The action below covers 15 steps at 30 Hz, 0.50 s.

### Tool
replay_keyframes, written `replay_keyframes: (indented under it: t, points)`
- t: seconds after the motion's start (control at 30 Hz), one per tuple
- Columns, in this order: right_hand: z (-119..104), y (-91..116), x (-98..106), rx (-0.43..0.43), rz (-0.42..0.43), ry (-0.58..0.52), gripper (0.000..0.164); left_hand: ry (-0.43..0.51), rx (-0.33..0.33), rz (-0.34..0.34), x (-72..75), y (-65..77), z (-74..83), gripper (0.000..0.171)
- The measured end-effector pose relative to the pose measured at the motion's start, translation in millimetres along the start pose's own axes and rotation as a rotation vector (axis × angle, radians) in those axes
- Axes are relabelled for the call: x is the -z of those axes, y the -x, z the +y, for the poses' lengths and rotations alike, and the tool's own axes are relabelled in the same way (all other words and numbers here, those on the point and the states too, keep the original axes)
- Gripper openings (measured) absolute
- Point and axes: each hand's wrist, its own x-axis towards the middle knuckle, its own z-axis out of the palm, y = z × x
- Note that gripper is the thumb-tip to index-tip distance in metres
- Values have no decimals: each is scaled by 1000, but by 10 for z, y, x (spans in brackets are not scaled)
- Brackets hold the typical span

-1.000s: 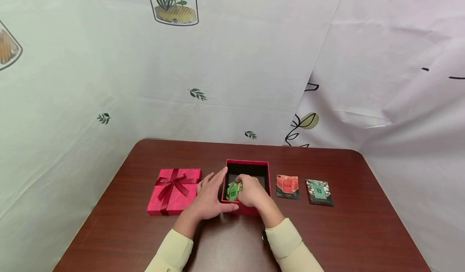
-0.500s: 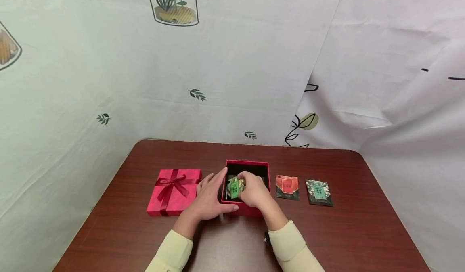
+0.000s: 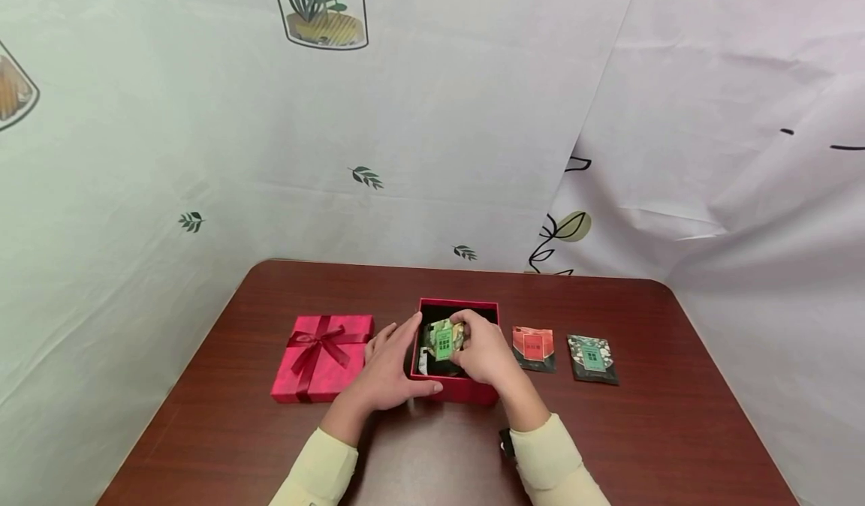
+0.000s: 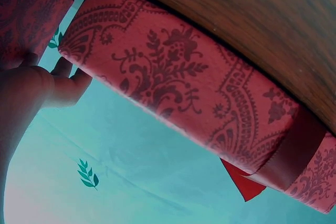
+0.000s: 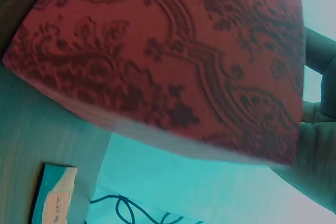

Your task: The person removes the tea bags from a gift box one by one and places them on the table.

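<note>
In the head view my right hand (image 3: 485, 352) pinches a green sachet (image 3: 442, 339) at its right edge, between thumb and fingers. The sachet is tilted up over the inside of an open red gift box (image 3: 466, 392). A pale corner of another packet (image 3: 423, 361) shows below it inside the box. My left hand (image 3: 387, 371) rests against the box's left side, fingers extended along that wall and thumb lying across the front corner. The patterned box wall (image 5: 173, 66) fills much of the right wrist view and hides most of the right hand's fingers.
A red gift box lid (image 3: 323, 357) with a ribbon bow lies left of the box, close to my left hand. Right of the box lie a red-orange sachet (image 3: 534, 347) and a dark sachet with a green label (image 3: 592, 358). A printed cloth (image 3: 405, 115) hangs behind the table.
My right hand has lifted the green sachet from low in the box and shifted it back and slightly right, showing more of its face. The left hand has stayed in place.
</note>
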Motion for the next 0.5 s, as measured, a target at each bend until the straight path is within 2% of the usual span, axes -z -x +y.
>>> replay_keyframes:
  t: [0.27,0.5]
  points:
    - [8,40,120,-10,49,-18,55,-8,-1,6,-10,0,-15,119]
    - [45,46,190,-20,70,-81,58,-7,12,4,-6,6,-3,119]
